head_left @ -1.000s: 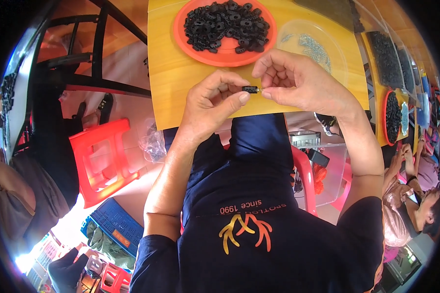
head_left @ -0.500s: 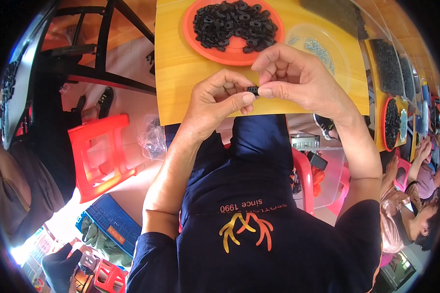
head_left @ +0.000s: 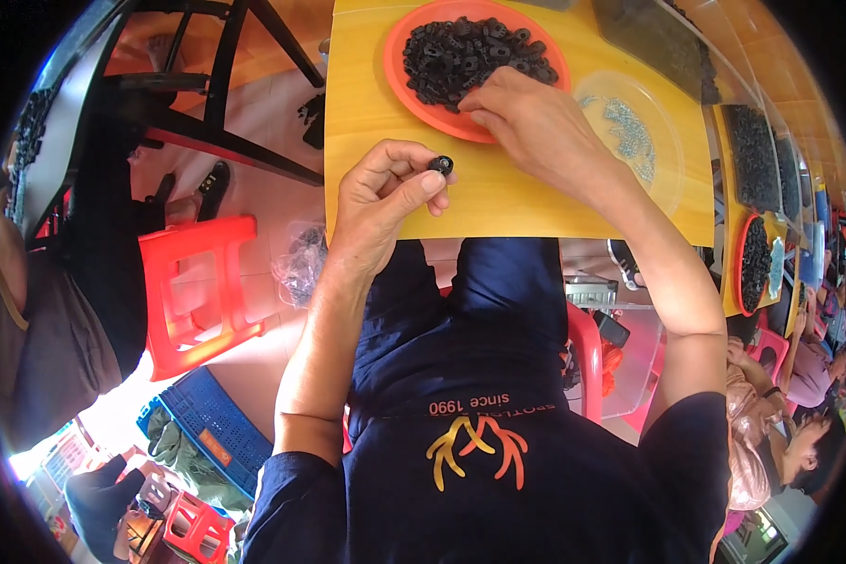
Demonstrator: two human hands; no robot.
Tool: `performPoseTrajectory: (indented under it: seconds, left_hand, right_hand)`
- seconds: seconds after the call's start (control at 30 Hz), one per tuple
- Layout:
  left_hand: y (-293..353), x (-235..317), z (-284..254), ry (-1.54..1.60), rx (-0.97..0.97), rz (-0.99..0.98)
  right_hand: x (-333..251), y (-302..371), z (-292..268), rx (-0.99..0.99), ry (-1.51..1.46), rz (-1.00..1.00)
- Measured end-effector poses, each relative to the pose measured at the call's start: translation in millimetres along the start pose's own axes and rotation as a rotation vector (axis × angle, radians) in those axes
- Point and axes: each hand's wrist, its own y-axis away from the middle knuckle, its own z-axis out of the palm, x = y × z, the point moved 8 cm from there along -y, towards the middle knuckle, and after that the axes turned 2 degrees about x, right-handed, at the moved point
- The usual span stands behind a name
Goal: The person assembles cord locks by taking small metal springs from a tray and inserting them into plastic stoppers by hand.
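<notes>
Thumb and fingers of my left hand (head_left: 385, 193) pinch a small round black plastic part (head_left: 441, 165) over the front of the yellow table (head_left: 376, 103). A small metallic spot shows in the middle of the part's upturned end. My right hand (head_left: 536, 122) reaches over the near right rim of a round orange-red tray (head_left: 397, 89). Its fingers are drawn together against the heap of black plastic parts (head_left: 465, 61); whatever they hold is hidden. Right of that hand lies a clear round dish (head_left: 669, 174) with small silvery metal pieces (head_left: 633, 141), too small to make out.
A dark flat tray (head_left: 653, 42) fills the table's far right. On the left stand a red plastic stool (head_left: 155, 310), a blue crate (head_left: 211, 423) and a black metal frame (head_left: 218, 85). Other people sit at both sides, and another tray of black parts (head_left: 754, 258) lies at right.
My hands, together at the black part before, have come apart. The right has moved up to the tray's heap, while the left keeps the part and has turned its end upward.
</notes>
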Motion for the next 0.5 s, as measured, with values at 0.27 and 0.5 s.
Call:
performPoseTrajectory:
  seconds: [0.27,0.5]
  left_hand:
    - [-0.5,-0.1,-4.0,0.056,0.010,0.017]
    - [-2.1,1.1,-4.3,0.059,0.014,0.023]
  right_hand:
    - [7.2,-14.8,27.4,-0.175,0.196,0.006]
    - [-7.7,3.7,13.9,-0.119,0.113,-0.085]
